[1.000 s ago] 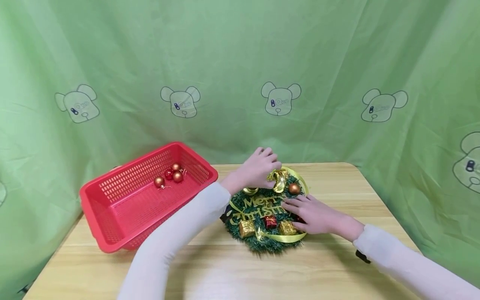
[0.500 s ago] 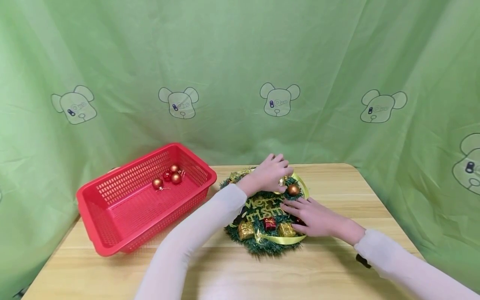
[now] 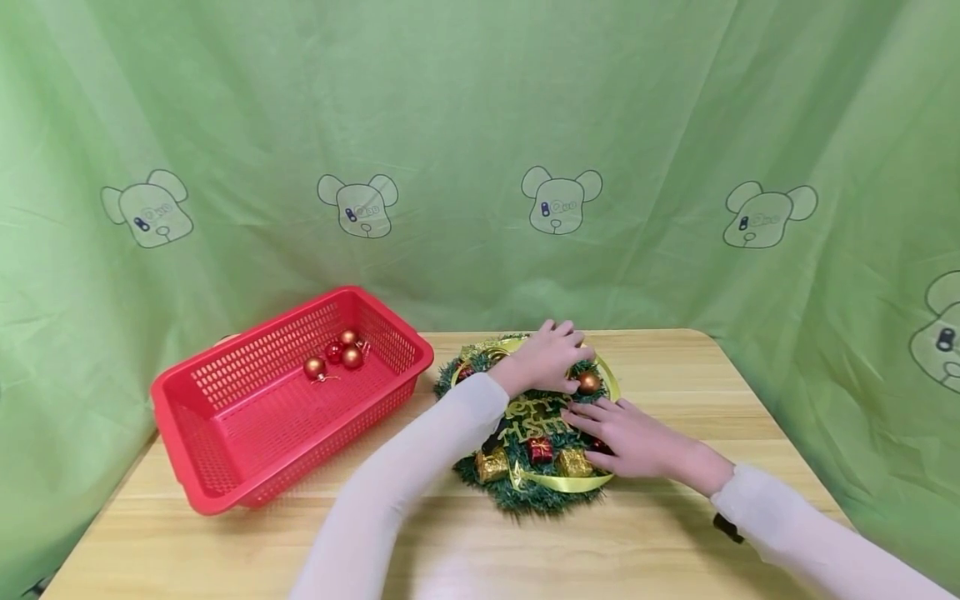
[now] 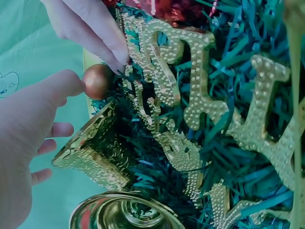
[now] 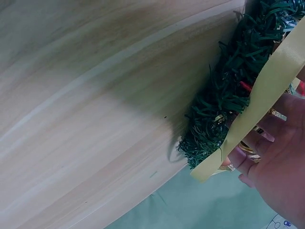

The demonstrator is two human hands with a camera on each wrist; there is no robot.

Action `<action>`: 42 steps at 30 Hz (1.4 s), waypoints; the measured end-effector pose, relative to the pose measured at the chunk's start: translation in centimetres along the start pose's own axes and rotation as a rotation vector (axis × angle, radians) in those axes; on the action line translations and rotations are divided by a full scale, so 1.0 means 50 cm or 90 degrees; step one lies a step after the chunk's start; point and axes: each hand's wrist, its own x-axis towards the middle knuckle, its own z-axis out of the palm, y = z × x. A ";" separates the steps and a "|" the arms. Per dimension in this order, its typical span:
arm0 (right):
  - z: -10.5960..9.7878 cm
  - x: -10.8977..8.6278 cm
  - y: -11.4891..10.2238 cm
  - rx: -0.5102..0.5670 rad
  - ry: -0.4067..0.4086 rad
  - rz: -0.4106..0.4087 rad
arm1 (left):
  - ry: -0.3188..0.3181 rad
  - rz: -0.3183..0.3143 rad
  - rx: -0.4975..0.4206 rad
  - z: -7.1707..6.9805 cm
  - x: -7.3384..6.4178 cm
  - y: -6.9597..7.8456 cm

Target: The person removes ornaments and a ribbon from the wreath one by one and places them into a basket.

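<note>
Left hand [image 3: 550, 358] and right hand [image 3: 633, 437], both grasping nothing, seemingly arrange the lower-centre wreath [image 3: 540, 502]; next probably calls for pinching the ball [image 3: 589, 382].

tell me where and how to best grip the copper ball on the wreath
Pinch the copper ball across opposite sides, likely best from above: it is round and stands out from the green wreath, leaving its upper part exposed.
</note>
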 end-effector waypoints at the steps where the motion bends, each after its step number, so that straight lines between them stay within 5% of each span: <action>1: 0.000 0.000 0.000 0.001 0.001 0.000 | -0.003 -0.002 0.001 0.002 0.001 0.000; 27: 0.005 -0.002 -0.003 -0.004 0.017 -0.009 | -0.001 0.043 0.033 0.027 0.027 0.018; 42: 0.006 -0.002 0.001 -0.008 0.020 -0.005 | -0.014 0.030 0.041 0.028 0.034 0.018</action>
